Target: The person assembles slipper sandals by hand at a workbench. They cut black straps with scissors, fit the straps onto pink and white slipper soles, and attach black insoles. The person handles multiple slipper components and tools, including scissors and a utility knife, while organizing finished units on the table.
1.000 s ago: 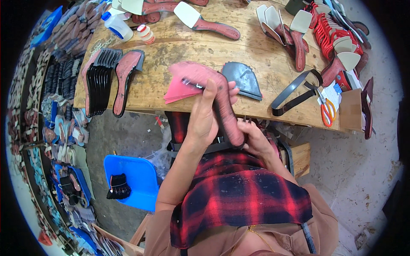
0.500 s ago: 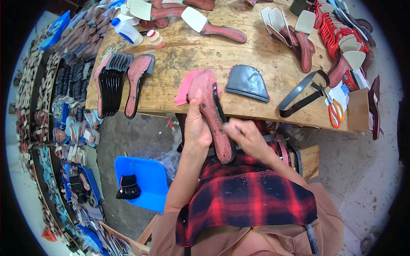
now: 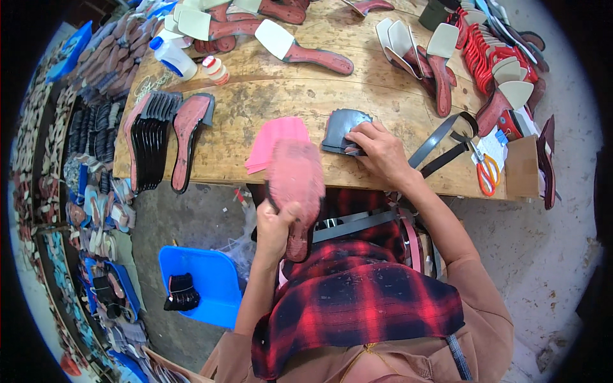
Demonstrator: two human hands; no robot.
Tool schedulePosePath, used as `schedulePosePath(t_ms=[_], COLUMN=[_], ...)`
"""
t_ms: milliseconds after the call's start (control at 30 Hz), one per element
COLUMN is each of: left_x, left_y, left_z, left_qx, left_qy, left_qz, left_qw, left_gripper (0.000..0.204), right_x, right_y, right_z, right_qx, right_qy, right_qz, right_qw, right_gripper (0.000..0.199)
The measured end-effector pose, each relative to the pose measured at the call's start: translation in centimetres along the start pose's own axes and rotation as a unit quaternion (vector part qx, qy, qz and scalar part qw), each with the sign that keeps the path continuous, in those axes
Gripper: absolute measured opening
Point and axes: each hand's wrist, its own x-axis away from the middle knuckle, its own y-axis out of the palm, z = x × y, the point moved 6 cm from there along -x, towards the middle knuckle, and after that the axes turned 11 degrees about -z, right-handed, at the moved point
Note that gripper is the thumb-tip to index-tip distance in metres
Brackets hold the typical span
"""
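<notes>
My left hand (image 3: 275, 231) is closed round the narrow part of a pinkish-red shoe insole (image 3: 295, 175) with a dark edge. The insole is tilted and blurred by motion just off the table's front edge. My right hand (image 3: 381, 153) reaches over the table, its fingers curled onto the right end of a small stack of dark grey leather-like pieces (image 3: 345, 126). Its fingertips are partly hidden there, so I cannot make out how many pieces they pinch. Beside that stack lies a pile of pink sheet pieces (image 3: 274, 137), partly behind the insole.
The wooden table (image 3: 236, 131) bears a row of black-edged insoles (image 3: 153, 143), a white bottle (image 3: 174, 59), a small jar (image 3: 216, 70), a dark strap (image 3: 440, 140) and orange-handled scissors (image 3: 487, 175). White-ended soles (image 3: 306, 51) lie farther back. A blue chair (image 3: 214, 281) stands below left.
My right hand has left the insole and moved forward to the dark grey pieces. My left hand has lowered the insole toward me and turned it, with its broad pink face now showing.
</notes>
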Motion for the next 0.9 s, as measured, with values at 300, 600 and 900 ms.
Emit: schedulePosePath(t_ms=[300, 600, 900], left_x=[-0.7, -3.2, -7.4], left_y=[6.4, 8.8, 9.1], left_z=[-1.4, -0.4, -0.3], left_qx=[-0.474, -0.551, -0.571], left_qy=[-0.076, 0.039, 0.122], left_qz=[-0.374, -0.37, -0.293], left_qw=[0.793, 0.747, 0.757], left_gripper=[0.046, 0.031, 0.039], right_x=[-2.0, -0.7, -2.5], right_y=[-0.4, 0.9, 1.0], right_z=[2.3, 0.3, 6.8], right_qx=[-0.083, 0.088, -0.342], right_qy=[-0.075, -0.152, 0.115], right_qz=[-0.057, -0.006, -0.061], right_qw=[0.992, 0.985, 0.93], right_gripper=[0.031, 0.022, 0.015])
